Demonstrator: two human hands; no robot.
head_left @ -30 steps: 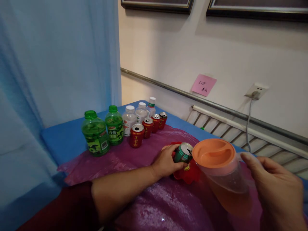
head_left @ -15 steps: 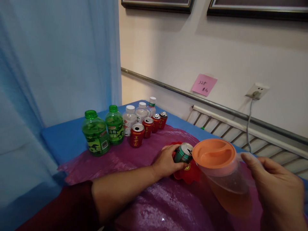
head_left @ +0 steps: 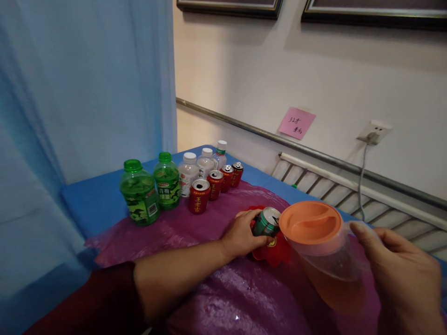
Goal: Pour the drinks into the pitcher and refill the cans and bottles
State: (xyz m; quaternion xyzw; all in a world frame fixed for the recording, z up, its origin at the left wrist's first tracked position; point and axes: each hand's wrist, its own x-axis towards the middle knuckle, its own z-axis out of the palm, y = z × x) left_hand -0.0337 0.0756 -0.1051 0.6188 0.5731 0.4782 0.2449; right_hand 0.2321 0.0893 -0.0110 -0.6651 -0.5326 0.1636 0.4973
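Note:
My left hand point(head_left: 244, 235) is wrapped round a green can point(head_left: 266, 222) with an opened silver top, held over a red scalloped mat point(head_left: 275, 253). My right hand point(head_left: 401, 265) grips the handle of a clear pitcher point(head_left: 335, 274) with an orange lid point(head_left: 310, 222). The pitcher is tilted toward the can, its lid edge right beside the can's opening. Brownish liquid lies in the lower part of the pitcher. Whether any liquid is flowing cannot be made out.
Two green bottles point(head_left: 139, 195), several red cans point(head_left: 199, 197) and white-capped bottles point(head_left: 189, 174) stand behind on purple plastic point(head_left: 209, 298) over a blue table point(head_left: 91, 190). A blue curtain point(head_left: 87, 83) hangs left; a pipe, radiator point(head_left: 314, 184) and plugged socket line the wall.

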